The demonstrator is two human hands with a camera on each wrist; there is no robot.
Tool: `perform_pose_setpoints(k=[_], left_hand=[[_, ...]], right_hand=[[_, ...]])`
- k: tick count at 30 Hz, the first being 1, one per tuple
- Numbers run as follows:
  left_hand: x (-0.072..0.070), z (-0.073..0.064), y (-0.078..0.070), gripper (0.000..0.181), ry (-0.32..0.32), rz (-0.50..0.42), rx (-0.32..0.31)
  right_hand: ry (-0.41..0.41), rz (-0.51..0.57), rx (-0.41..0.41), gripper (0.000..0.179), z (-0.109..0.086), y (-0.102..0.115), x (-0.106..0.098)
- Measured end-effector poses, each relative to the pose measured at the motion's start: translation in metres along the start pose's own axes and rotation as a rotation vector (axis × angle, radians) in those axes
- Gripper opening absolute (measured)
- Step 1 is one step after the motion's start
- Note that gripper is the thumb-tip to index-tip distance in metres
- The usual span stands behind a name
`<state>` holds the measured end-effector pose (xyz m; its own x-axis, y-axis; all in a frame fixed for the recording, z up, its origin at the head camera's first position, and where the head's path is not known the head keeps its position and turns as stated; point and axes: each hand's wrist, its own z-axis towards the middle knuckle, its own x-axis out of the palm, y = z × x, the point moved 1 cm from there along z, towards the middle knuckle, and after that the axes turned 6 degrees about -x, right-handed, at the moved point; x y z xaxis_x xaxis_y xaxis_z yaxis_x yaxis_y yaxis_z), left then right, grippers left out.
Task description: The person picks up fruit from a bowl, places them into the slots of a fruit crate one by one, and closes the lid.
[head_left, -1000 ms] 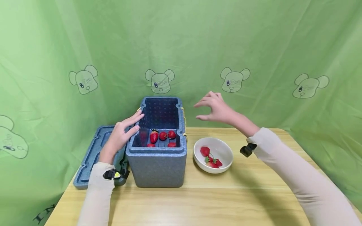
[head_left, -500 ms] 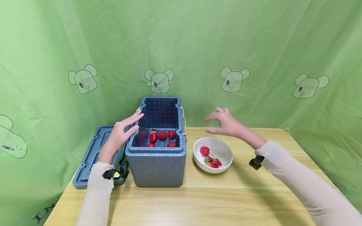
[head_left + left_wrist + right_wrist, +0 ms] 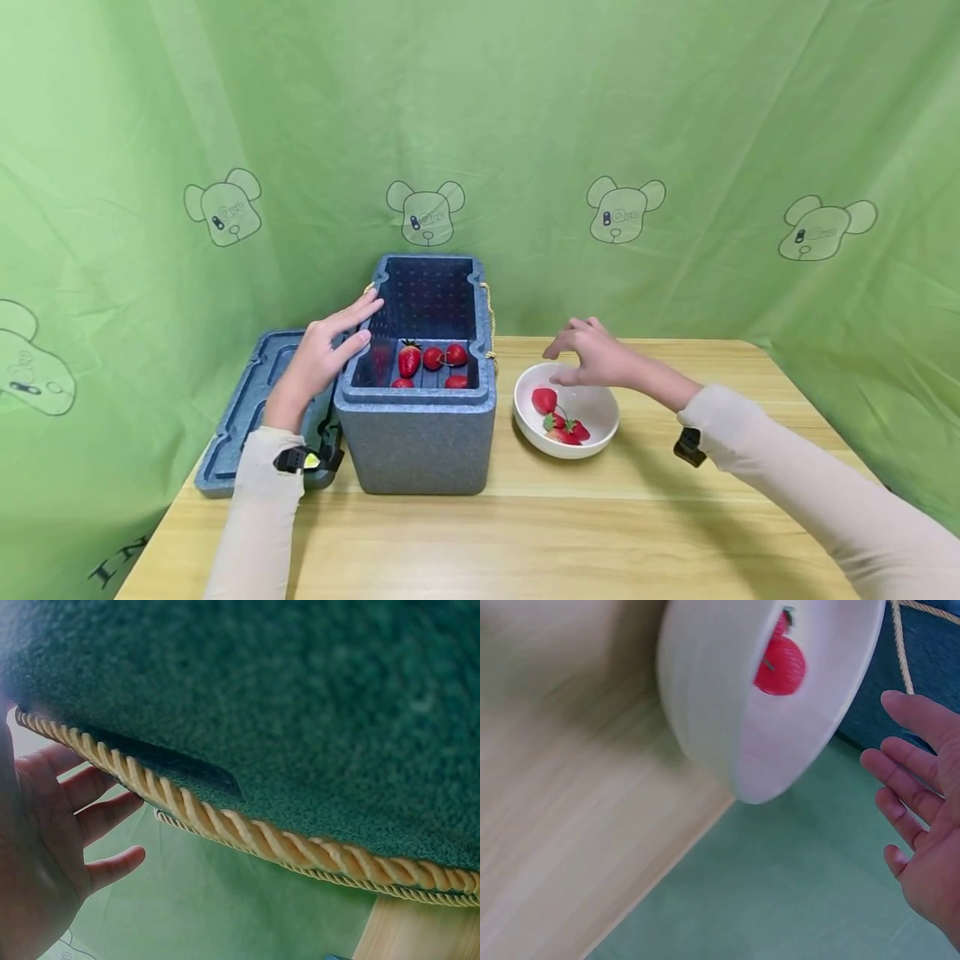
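My left hand (image 3: 322, 358) rests on the left rim of a blue-grey foam box (image 3: 416, 450), its fingers fairly straight. In the left wrist view those fingers lie against the box wall, beside a thick yellow rope (image 3: 262, 832). Several red fruits lie on the box floor, among them a strawberry (image 3: 408, 362) with green leaves and a pair of cherries (image 3: 432, 359). My right hand (image 3: 600, 357) hovers over the far rim of a white bowl (image 3: 528, 432), thumb and fingers apart with nothing between them. In the bowl are several red fruits, one a smooth red cherry (image 3: 784, 667).
The box's lid (image 3: 262, 392) lies on the table left of the box, partly behind my left arm. Yellow rope (image 3: 491, 321) hangs at the box's right side. Green cloth (image 3: 525, 125) surrounds the wooden table (image 3: 540, 542).
My right hand has come away from the box's right side, moving rightward and down to the bowl. The left hand stays on the box rim.
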<state>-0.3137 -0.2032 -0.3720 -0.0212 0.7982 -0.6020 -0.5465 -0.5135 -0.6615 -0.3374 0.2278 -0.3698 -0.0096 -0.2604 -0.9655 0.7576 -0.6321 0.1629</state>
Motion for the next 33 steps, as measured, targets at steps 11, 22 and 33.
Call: perform_pose_setpoints(k=[11, 22, 33], left_hand=[[0.0, 0.0, 0.001, 0.05, -0.006, 0.003, -0.004], [0.0, 0.0, 0.003, 0.051, -0.001, 0.002, -0.006], [0.0, 0.001, 0.003, 0.051, 0.0, 0.003, 0.006]], right_hand=[[0.084, -0.016, -0.024, 0.033, -0.006, 0.0, 0.025], [0.115, -0.025, -0.002, 0.032, -0.006, -0.001, 0.037], [0.132, -0.028, -0.025, 0.03, -0.007, 0.001, 0.046]])
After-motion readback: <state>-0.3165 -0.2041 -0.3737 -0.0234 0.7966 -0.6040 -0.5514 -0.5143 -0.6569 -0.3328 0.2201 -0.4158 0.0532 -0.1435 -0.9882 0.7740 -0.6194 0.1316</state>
